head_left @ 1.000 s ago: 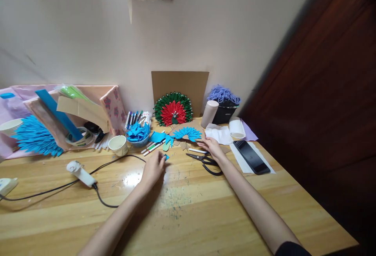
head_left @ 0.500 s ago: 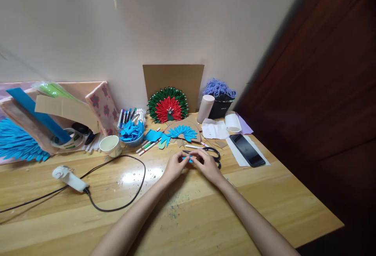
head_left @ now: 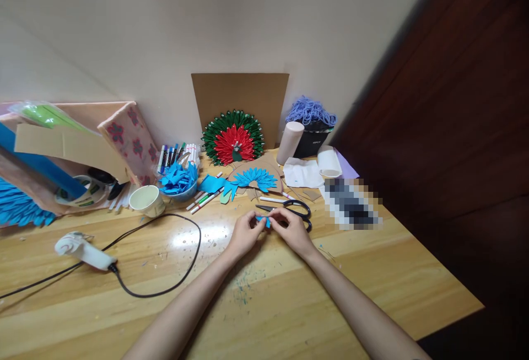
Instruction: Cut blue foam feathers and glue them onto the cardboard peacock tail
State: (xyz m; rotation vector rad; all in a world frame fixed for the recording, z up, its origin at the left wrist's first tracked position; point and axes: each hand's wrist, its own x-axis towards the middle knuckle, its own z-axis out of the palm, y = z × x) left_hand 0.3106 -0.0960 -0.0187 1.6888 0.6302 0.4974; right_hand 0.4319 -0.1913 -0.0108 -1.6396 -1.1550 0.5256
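Note:
A small piece of blue ribbon (head_left: 264, 221) is pinched between the fingertips of both hands, above the middle of the wooden table. My left hand (head_left: 247, 233) grips its left side and my right hand (head_left: 292, 230) its right; the fingers hide part of it. Black-handled scissors (head_left: 305, 209) lie just behind my right hand, blades pointing left. Further back rests a cardboard shape (head_left: 273, 168) with a fan of blue petals (head_left: 255, 180) on it. A flat blue strip (head_left: 213, 184) lies left of the petals.
A bowl of blue pieces (head_left: 178, 181), a paper cup (head_left: 146, 201) and a corded glue gun (head_left: 85, 251) are on the left. Behind stands a green and red peacock fan (head_left: 233, 138) against a cardboard sheet (head_left: 239, 92). Markers (head_left: 204, 200) and white paper (head_left: 303, 173) lie nearby.
The camera view has shifted slightly. Both hands stay together on the blue ribbon piece, more of which shows now, and the scissor blades are more visible.

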